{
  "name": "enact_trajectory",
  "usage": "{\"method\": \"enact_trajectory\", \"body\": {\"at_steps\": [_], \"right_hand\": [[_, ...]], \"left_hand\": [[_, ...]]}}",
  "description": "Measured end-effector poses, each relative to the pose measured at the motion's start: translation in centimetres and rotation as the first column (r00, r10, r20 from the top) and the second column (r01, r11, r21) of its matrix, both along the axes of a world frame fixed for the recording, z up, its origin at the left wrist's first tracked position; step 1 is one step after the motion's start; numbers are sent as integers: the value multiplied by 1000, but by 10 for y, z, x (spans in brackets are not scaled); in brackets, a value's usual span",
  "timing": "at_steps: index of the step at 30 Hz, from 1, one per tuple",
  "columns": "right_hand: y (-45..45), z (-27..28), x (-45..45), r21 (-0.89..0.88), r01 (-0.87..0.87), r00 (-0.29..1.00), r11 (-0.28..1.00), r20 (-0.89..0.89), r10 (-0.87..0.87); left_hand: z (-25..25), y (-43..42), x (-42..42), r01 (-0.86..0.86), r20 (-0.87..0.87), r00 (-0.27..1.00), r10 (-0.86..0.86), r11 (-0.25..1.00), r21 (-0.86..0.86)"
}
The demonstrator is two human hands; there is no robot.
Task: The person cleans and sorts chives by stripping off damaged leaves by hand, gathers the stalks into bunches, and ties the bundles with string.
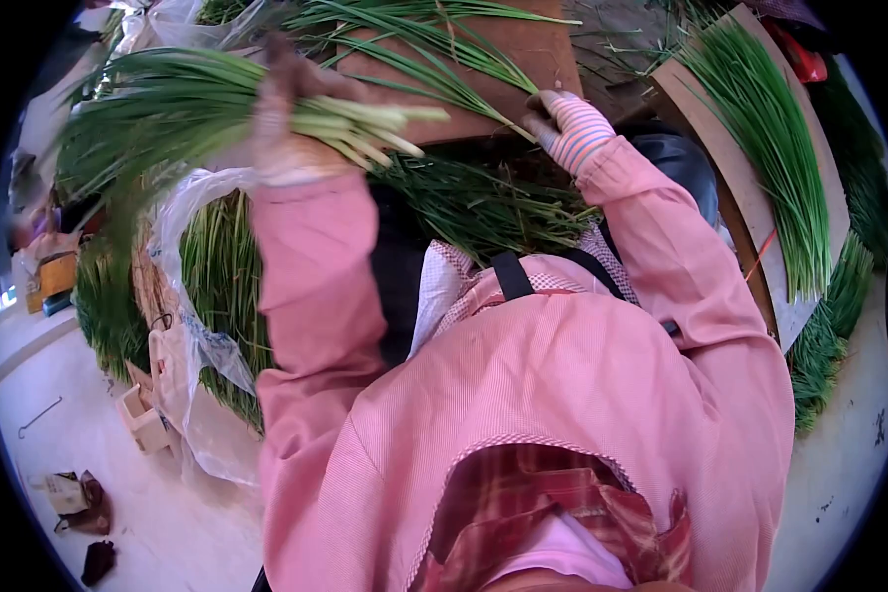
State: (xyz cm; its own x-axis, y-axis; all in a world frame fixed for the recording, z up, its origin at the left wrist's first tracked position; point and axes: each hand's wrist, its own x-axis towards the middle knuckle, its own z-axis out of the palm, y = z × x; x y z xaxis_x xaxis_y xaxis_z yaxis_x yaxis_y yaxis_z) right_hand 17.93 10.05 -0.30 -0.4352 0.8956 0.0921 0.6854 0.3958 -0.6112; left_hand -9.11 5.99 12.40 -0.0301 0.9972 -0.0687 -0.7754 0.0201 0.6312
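My left hand (296,113), blurred by motion, grips a thick bundle of green stalks (168,109), whose pale ends point right and leaves spread left. At the right side of a brown board (513,49), my right hand (567,123) wears a striped glove and pinches the pale ends of a few long green stalks (464,79). Those stalks run up and left across the board. Loose darker leaves (493,202) lie below the board, over my lap.
A neat row of green stalks (770,148) lies on a tilted board (829,168) at the right. More bundles (829,345) stand beneath it. At the left, a clear plastic bag (207,444) surrounds upright greens (222,266). A small wooden box (145,419) is on the floor.
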Motion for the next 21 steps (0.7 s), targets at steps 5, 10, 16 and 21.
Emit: {"method": "enact_trajectory", "body": {"at_steps": [5, 10, 16, 21], "right_hand": [[-17, 23, -12, -56, -75, 930, 996, 357, 90], [3, -3, -5, -253, -66, 997, 965, 12, 71], [-46, 19, -4, -772, -348, 842, 532, -507, -185], [-64, 21, -19, -587, -380, 887, 715, -452, 100]], "left_hand": [[-84, -36, 61, -6, 416, 889, 190, 915, -404], [-96, -65, 63, -143, 178, 952, 248, 878, -457], [-113, -58, 73, -184, -212, 975, 70, 788, -587], [-124, -46, 77, -76, -210, 977, -48, 834, -546]]}}
